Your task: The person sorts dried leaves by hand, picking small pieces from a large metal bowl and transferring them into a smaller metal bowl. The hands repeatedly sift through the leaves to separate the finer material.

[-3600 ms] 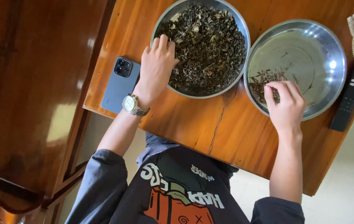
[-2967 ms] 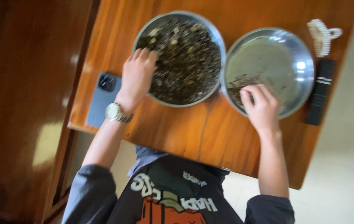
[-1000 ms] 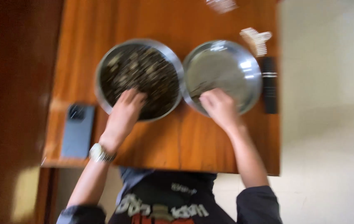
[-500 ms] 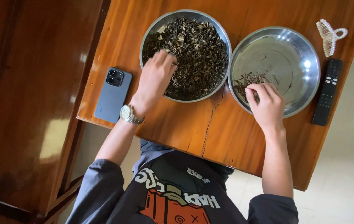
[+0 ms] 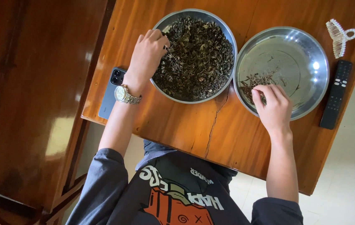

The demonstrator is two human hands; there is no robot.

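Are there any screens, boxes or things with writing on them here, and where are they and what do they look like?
Smartphone: left edge of the wooden table, beside the left hand's wrist, lying camera side up, so no screen shows; blue-grey rectangle.
Remote control: right edge of the table, beside the nearly empty steel bowl; slim black bar with small buttons.
Shirt print: on the person's dark shirt, bottom centre; white lettering above an orange picture.
No boxes or signs.

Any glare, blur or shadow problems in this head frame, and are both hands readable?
Head view: sharp, no motion blur. A bright highlight sits on the near-empty bowl, and sheen streaks the table; the cabinet at the left is dark, with one pale reflection. The left hand in the leaf bowl and the right hand over the small pile are evenly lit.
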